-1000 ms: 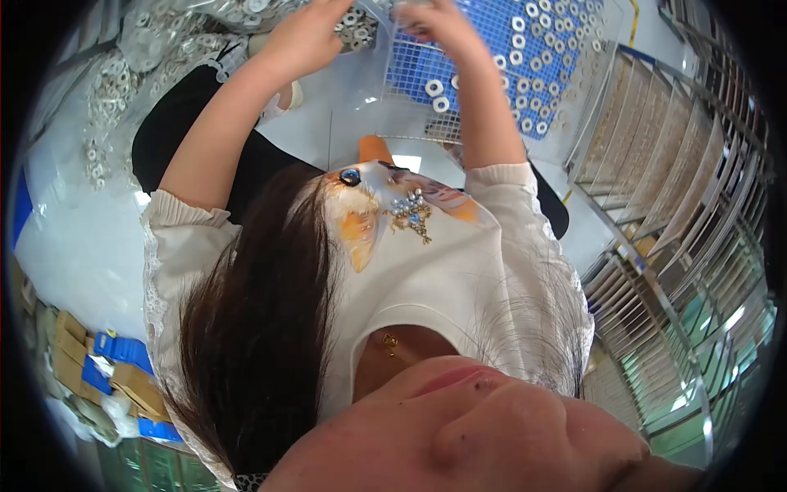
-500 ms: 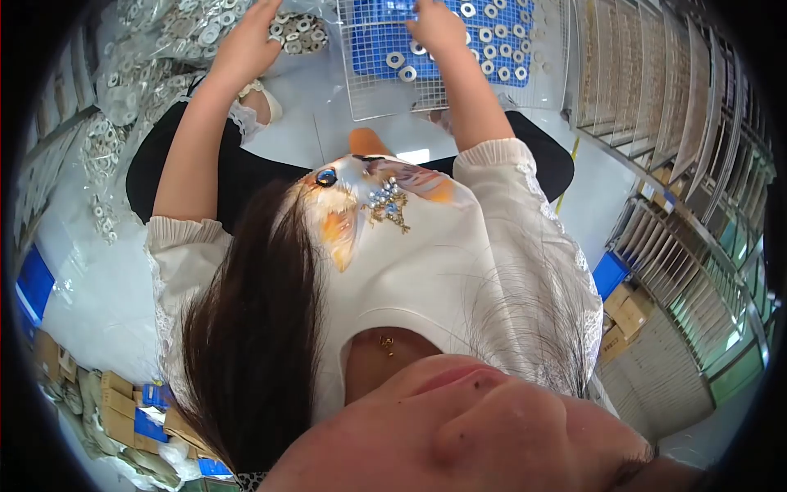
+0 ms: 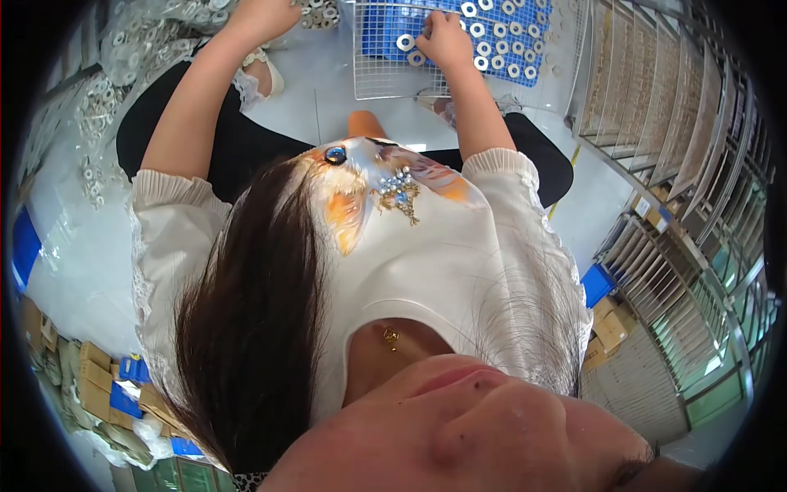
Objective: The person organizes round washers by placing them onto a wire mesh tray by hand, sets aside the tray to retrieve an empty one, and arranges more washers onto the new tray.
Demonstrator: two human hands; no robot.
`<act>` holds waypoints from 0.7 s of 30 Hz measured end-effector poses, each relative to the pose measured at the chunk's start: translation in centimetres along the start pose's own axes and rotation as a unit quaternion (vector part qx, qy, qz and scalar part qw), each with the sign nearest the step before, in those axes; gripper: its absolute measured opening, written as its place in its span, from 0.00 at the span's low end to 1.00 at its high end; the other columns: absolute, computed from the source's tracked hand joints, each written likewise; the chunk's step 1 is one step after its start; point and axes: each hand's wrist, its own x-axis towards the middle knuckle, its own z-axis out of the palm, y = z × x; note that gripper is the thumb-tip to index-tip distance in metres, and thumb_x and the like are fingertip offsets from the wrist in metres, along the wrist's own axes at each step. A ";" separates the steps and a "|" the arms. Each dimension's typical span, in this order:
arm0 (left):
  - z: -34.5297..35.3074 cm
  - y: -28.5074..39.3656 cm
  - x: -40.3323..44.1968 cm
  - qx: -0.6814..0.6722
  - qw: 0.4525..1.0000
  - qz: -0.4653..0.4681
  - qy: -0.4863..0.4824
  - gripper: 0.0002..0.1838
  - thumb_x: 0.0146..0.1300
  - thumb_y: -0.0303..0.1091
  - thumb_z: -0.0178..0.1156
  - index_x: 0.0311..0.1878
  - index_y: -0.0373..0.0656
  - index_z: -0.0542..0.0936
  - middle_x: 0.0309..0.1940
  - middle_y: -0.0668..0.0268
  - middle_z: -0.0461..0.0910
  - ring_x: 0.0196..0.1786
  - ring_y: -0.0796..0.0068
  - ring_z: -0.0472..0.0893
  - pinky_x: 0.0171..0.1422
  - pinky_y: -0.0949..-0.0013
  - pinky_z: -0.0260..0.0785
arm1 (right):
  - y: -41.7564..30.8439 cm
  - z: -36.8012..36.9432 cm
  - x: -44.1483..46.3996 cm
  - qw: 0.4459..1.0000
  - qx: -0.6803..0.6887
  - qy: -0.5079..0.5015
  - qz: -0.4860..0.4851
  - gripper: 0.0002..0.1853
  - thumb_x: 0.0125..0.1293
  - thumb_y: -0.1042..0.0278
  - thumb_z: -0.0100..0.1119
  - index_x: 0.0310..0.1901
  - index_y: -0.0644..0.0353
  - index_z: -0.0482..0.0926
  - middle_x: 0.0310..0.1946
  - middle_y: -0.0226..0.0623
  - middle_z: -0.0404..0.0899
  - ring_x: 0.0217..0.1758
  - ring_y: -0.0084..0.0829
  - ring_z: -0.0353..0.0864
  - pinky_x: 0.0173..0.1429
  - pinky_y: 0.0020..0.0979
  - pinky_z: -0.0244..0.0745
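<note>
My right hand (image 3: 448,39) is over a wire mesh tray (image 3: 385,86), its fingers pinched together at a pale washer that they mostly cover. Flat ring washers (image 3: 405,43) lie spaced out on the blue mesh sheet (image 3: 381,18) around it. My left hand (image 3: 266,18) is at the top edge of the view, partly cut off. Its fingers are curled, and what they hold, if anything, is hidden. Just right of it lies a pile of loose washers (image 3: 318,15).
Clear plastic bags with washers (image 3: 156,37) spread over the floor at the left. A rack of stacked trays (image 3: 648,98) stands along the right side. Cardboard boxes (image 3: 96,377) and a blue bin (image 3: 598,283) are near the lower edges.
The view has shifted, so tray and washers appear higher. My right hand has drawn back to a washer near the tray's near left part. My left hand's fingers have curled nearer the pile.
</note>
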 end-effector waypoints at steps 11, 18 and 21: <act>-1.1 1.1 -0.9 0.004 1.000 -0.024 0.003 0.31 0.48 0.25 0.50 0.61 0.37 0.66 0.57 0.47 0.69 0.59 0.51 0.70 0.61 0.60 0.64 | -2.5 0.8 -1.0 0.996 0.023 -0.047 -0.070 0.19 0.49 0.57 0.62 0.43 0.53 0.75 0.42 0.42 0.74 0.39 0.43 0.80 0.44 0.40 0.76; -0.9 1.2 -1.4 0.005 0.999 -0.009 0.033 0.30 0.49 0.26 0.51 0.61 0.38 0.67 0.58 0.47 0.68 0.58 0.50 0.70 0.61 0.59 0.64 | -1.4 -0.6 -1.6 0.991 0.104 -0.052 -0.073 0.18 0.51 0.58 0.60 0.43 0.55 0.74 0.40 0.46 0.75 0.37 0.47 0.79 0.40 0.44 0.76; -1.4 1.7 -1.5 -0.009 1.000 -0.022 0.018 0.30 0.49 0.26 0.51 0.61 0.38 0.67 0.58 0.47 0.68 0.58 0.50 0.70 0.61 0.59 0.64 | -1.0 -0.1 -3.3 0.996 0.029 -0.070 -0.042 0.17 0.50 0.60 0.60 0.42 0.56 0.74 0.40 0.45 0.75 0.38 0.46 0.79 0.41 0.43 0.76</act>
